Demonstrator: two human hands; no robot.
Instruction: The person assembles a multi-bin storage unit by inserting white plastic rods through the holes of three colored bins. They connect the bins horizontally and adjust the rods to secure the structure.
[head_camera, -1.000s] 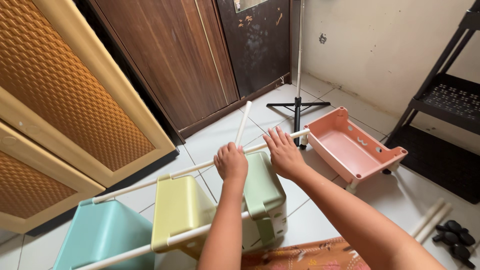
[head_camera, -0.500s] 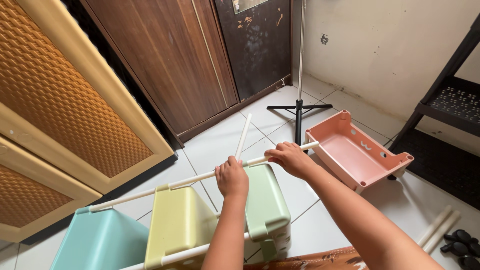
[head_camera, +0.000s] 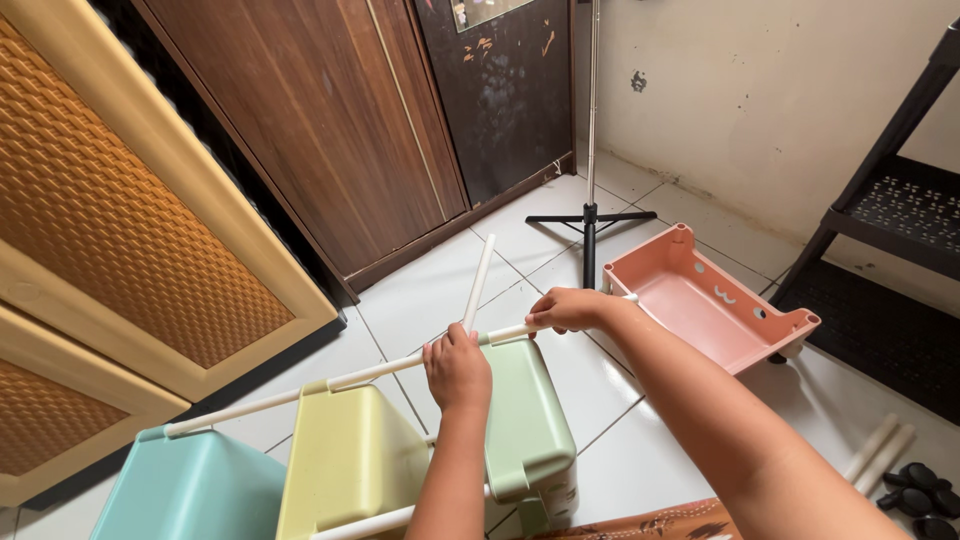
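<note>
near the middle of the frame the left hand (head_camera: 457, 368) is closed in a fist around a long white plastic rod (head_camera: 290, 393) that runs from the lower left up toward the centre right. the fingers wrap the rod fully, close to where a second, shorter white rod (head_camera: 478, 283) rises at a slant toward the upper middle. whether the left hand also grips that second rod cannot be told. the right hand (head_camera: 568, 308) sits a little higher and to the right, its fingers curled shut over the same long rod near its far end, just beside the rim of a salmon-pink plastic bin (head_camera: 705, 305) that lies on the white tiled floor (head_camera: 420, 290) at centre right.

three more bins hang along the long rod in the lower part of the frame: a pale green plastic bin (head_camera: 525, 420) under the left hand, a yellow-green plastic bin (head_camera: 345, 465) to its left, and a light blue plastic bin (head_camera: 190, 490) at the lower left corner. a lower white rod (head_camera: 370, 521) crosses the bins near the bottom edge.

behind the pink bin stands a black tripod stand with a metal pole (head_camera: 589, 215). a tan woven-panel cabinet (head_camera: 110, 220) fills the left side, dark wooden doors (head_camera: 330, 110) the upper middle, and a black metal shelf rack (head_camera: 895, 210) the right edge. spare white rods (head_camera: 880, 450) and small black caps (head_camera: 915, 485) lie at the lower right.
</note>
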